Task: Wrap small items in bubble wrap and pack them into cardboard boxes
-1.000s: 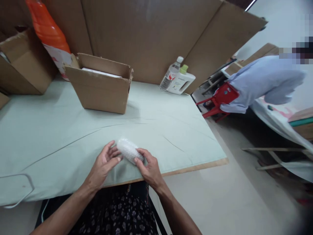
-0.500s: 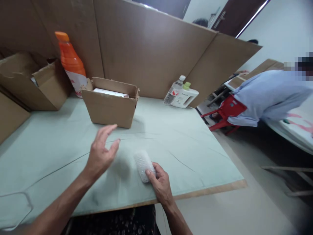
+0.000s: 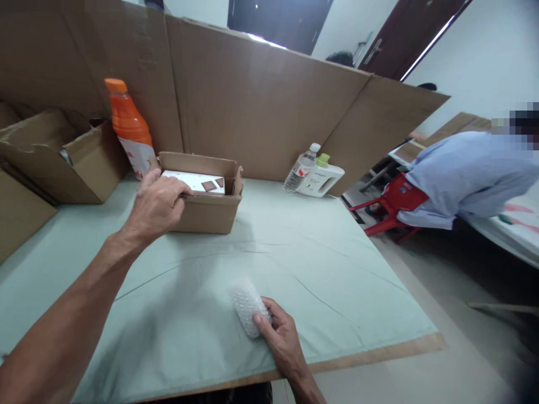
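Observation:
My right hand pinches a small packet of clear bubble wrap between thumb and fingers, just above the table's front part. What the wrap encloses cannot be made out. Over the left end of an open cardboard box, my left hand is closed with bent fingers on a flat white box inside it. Brown patches mark the white box's right side. The fingertips are partly hidden behind the cardboard's front wall.
An orange bottle stands behind the cardboard box, and another open carton is at left. A clear water bottle and a white jug stand by the cardboard partition. A person in a light blue shirt is at right.
My left hand has moved from above the table to the cardboard box and closed on the white box, whose face shows more now. My right hand still holds the bubble wrap.

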`<state>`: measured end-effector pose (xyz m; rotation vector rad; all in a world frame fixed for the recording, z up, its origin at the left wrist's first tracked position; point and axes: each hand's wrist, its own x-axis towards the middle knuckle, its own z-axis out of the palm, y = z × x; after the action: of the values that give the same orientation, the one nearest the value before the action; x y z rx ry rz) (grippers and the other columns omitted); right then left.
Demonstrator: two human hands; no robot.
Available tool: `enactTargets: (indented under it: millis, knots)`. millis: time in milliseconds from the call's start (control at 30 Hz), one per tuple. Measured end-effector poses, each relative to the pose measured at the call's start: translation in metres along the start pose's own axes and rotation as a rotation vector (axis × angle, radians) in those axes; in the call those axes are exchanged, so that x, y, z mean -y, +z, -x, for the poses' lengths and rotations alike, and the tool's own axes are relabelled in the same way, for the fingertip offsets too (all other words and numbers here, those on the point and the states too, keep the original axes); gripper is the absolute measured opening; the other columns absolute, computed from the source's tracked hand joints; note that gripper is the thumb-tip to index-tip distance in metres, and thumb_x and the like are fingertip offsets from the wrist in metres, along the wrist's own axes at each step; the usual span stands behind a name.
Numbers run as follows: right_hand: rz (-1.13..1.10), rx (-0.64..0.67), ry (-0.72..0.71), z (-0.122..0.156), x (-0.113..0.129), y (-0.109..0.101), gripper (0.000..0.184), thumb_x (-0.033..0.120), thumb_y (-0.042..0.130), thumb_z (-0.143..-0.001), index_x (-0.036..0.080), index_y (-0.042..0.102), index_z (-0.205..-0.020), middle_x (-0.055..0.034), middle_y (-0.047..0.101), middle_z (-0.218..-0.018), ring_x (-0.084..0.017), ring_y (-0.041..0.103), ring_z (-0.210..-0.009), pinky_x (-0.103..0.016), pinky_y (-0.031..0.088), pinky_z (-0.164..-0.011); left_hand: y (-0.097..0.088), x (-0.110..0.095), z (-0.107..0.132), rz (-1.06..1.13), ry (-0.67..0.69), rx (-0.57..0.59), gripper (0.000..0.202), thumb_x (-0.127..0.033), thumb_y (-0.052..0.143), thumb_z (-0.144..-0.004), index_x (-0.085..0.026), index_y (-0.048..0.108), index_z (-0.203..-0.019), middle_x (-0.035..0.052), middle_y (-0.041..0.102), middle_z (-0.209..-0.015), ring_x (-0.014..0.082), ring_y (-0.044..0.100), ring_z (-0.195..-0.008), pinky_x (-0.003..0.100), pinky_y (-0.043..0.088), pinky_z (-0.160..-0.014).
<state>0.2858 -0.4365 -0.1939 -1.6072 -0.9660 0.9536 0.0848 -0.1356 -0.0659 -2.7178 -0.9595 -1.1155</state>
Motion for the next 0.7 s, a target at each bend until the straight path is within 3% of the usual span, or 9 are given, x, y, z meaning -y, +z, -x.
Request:
enactTargets:
  millis: [167,233,333,433,500,600,700]
  knots:
    - [0.013,-0.055,-0.056,-0.012,0.043,-0.036,0.045,0.057,0.074,-0.084,0.02,0.077,-0.109,-0.0079,0.076,-0.1,-0.024,0.07,-0.088,-0.031,0.057,-0.077,-0.035,-0.055,0.05,-0.049,0.111,0.016,0.025,-0.014,0.045,-0.089,-0.021,0.068,-0.096,0.0048,0.071,-0.084,0.0236,0.066,-0.081,0.053,0.041,-0.112]
    - [0.089,-0.109,-0.167,-0.016,0.074,-0.053,0.042,0.055,0.072,-0.087,0.021,0.076,-0.113,-0.0083,0.077,-0.107,-0.024,0.071,-0.094,-0.031,0.058,-0.081,-0.048,-0.072,0.07,-0.054,0.116,0.034,0.026,-0.013,0.044,-0.091,-0.021,0.067,-0.1,0.0049,0.072,-0.088,0.023,0.066,-0.08,0.054,0.04,-0.112]
    - [0.293,-0.189,-0.406,-0.024,0.133,-0.063,0.038,0.048,0.069,-0.092,0.025,0.072,-0.123,-0.0067,0.075,-0.114,-0.022,0.071,-0.097,-0.031,0.058,-0.082,-0.059,-0.082,0.092,-0.073,0.07,0.009,0.024,-0.015,0.046,-0.094,-0.023,0.065,-0.105,0.0054,0.074,-0.095,0.0247,0.066,-0.083,0.056,0.039,-0.112]
    - [0.572,-0.243,-0.626,-0.045,0.19,-0.049,0.037,0.042,0.065,-0.095,0.028,0.069,-0.129,-0.0046,0.074,-0.119,-0.02,0.07,-0.096,-0.03,0.057,-0.079,-0.06,-0.079,0.101,-0.069,0.032,-0.034,0.024,-0.015,0.045,-0.095,-0.022,0.065,-0.104,0.0056,0.074,-0.096,0.0253,0.066,-0.084,0.057,0.038,-0.112]
    - [0.813,-0.2,-0.682,-0.065,0.219,-0.032,0.034,0.037,0.06,-0.096,0.026,0.069,-0.128,-0.0046,0.076,-0.115,-0.02,0.07,-0.09,-0.031,0.055,-0.075,-0.057,-0.077,0.104,-0.047,0.026,-0.041,0.026,-0.012,0.044,-0.094,-0.022,0.067,-0.101,0.0053,0.073,-0.094,0.0242,0.066,-0.083,0.056,0.038,-0.113]
    - [1.305,-0.057,-0.604,-0.098,0.244,-0.005,0.022,0.025,0.058,-0.092,0.02,0.078,-0.1,-0.0057,0.076,-0.081,-0.02,0.068,-0.071,-0.03,0.05,-0.065,-0.054,-0.076,0.106,-0.01,0.02,-0.052,0.027,-0.01,0.046,-0.092,-0.022,0.068,-0.101,0.0051,0.073,-0.094,0.0231,0.066,-0.083,0.056,0.037,-0.115]
    - [1.644,0.106,-0.537,-0.126,0.255,0.016,0.02,0.016,0.059,-0.084,0.018,0.073,-0.069,-0.0059,0.067,-0.059,-0.019,0.066,-0.061,-0.027,0.043,-0.058,-0.054,-0.077,0.107,0.021,0.012,-0.056,0.028,-0.009,0.046,-0.091,-0.023,0.069,-0.101,0.0044,0.073,-0.094,0.0227,0.066,-0.083,0.056,0.037,-0.115]
